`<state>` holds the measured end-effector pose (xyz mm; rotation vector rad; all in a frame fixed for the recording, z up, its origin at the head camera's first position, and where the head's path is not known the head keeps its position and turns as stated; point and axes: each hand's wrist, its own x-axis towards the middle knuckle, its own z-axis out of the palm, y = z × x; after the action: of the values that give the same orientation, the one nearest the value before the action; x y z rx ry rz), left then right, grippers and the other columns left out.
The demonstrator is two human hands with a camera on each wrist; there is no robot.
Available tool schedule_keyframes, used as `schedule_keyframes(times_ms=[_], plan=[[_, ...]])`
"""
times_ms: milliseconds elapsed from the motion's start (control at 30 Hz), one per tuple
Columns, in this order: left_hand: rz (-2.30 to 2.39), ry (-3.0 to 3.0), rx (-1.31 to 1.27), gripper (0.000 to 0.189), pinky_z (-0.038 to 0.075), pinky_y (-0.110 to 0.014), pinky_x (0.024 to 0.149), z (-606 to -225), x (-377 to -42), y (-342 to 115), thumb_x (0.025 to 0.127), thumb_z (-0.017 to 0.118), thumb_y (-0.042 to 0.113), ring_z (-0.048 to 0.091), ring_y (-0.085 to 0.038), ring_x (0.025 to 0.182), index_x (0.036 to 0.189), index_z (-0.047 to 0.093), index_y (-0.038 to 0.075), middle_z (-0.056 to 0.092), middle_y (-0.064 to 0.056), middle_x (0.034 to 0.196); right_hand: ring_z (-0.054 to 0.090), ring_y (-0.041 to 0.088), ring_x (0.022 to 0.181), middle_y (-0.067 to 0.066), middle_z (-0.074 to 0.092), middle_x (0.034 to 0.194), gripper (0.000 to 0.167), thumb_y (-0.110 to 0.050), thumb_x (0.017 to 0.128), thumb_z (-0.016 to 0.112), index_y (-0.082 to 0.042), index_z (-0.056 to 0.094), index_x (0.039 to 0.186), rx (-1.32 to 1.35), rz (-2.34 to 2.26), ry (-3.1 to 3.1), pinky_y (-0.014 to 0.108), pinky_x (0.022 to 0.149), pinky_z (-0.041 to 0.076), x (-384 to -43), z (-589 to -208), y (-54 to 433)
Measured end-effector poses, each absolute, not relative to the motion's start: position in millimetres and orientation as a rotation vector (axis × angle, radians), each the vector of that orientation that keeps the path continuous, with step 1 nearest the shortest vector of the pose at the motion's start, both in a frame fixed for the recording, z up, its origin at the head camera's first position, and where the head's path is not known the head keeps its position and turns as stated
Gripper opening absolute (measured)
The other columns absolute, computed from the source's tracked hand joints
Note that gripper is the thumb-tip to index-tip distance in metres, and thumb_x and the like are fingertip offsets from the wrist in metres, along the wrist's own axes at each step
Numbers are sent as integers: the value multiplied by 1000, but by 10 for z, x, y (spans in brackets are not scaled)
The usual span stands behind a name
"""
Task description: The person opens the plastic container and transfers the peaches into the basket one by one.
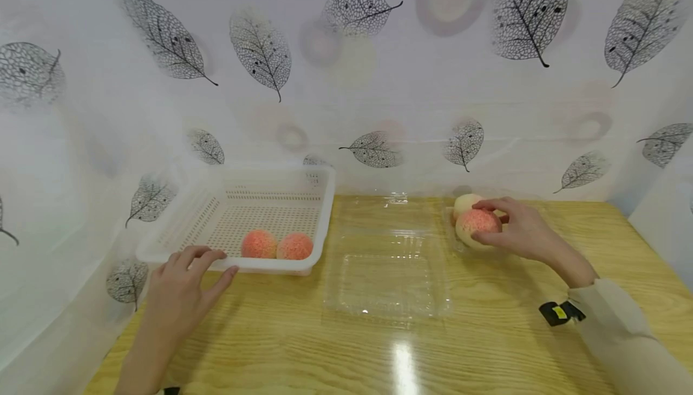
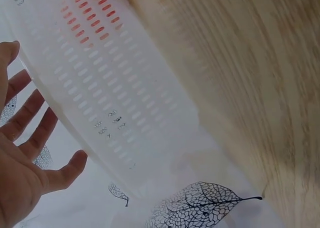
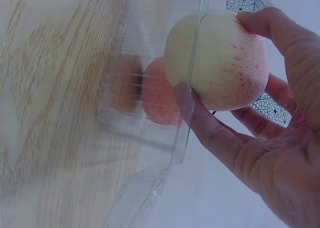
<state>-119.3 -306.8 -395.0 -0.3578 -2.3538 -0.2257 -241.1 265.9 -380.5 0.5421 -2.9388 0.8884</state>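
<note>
One right hand [image 1: 517, 226] grasps one held peach [image 1: 473, 225] between thumb and fingers, at the mouth of a clear container [image 3: 182, 138] on the right; inside that container show one more reddish peach [image 3: 160, 95] and one brownish item [image 3: 125, 90], too unclear to name; one left hand [image 1: 178, 290] rests relaxed fingers on the near rim of one white basket [image 1: 327, 208] at the left; two peaches [image 1: 258, 244] lie side by side in its near right corner; a second clear container [image 1: 387, 284] lies open between them, making two containers on one wooden desk [image 1: 260, 347]; one leaf-printed sheet [image 1: 379, 82] hangs at the far side.
</note>
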Motion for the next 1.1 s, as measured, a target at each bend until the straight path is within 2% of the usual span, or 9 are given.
schedule_keyframes(times_ms=[200, 400, 633, 1100], plan=[[-201, -2316, -401, 67, 50, -62, 64, -3932, -1176, -3086, 103, 38, 66, 65, -41, 84, 95, 74, 10, 69, -13, 94, 65, 57, 110, 26, 57, 134, 58, -29, 87, 83, -5, 62, 135, 538, 921, -2850, 56, 82, 60, -2372, -3774, 2640], [-175, -2305, -439, 64, 50, -60, 62, -3927, -1181, -3113, 105, 38, 62, 65, -40, 81, 95, 74, 11, 69, -11, 93, 65, 57, 109, 23, 59, 132, 58, -28, 86, 84, -7, 63, 136, 506, 958, -2779, 49, 76, 62, -2329, -3733, 2584], [-151, -2284, -460, 62, 50, -59, 60, -3931, -1193, -3144, 106, 39, 61, 65, -39, 80, 95, 75, 12, 70, -10, 93, 68, 54, 107, 20, 60, 128, 56, -28, 86, 84, -9, 64, 134, 476, 983, -2718, 22, 67, 53, -2284, -3689, 2480], [-151, -2296, -463, 61, 50, -57, 59, -3939, -1202, -3171, 105, 40, 61, 65, -39, 81, 94, 75, 13, 70, -10, 93, 68, 51, 110, 17, 59, 128, 56, -27, 88, 82, -16, 63, 139, 500, 1126, -2670, 18, 68, 55, -2230, -3624, 2276]])
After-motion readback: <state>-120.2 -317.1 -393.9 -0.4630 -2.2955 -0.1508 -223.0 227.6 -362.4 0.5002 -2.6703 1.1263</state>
